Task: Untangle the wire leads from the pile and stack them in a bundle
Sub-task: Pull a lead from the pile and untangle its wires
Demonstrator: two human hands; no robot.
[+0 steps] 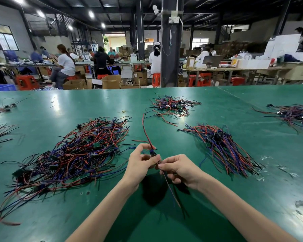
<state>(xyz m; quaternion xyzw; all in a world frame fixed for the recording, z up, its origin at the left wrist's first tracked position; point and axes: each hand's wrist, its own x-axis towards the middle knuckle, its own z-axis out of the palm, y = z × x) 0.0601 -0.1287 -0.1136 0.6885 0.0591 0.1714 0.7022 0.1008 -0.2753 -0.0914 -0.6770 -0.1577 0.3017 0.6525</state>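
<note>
A big tangled pile (73, 154) of red, blue and black wire leads with small green boards lies at the left on the green table (164, 224). A neater bundle (224, 147) of leads lies to the right. Between them, above the table, my left hand (140, 163) pinches one wire lead (144, 130) near its small dark part; its red and black wires arc up and away. My right hand (178, 169) pinches the same lead's other wires, which trail down toward me.
A smaller tangle (173, 106) sits farther back in the middle, another heap (294, 116) at the far right, and loose leads (0, 109) at the left edge. Beyond the table's far edge, people sit at workbenches among cardboard boxes and red stools.
</note>
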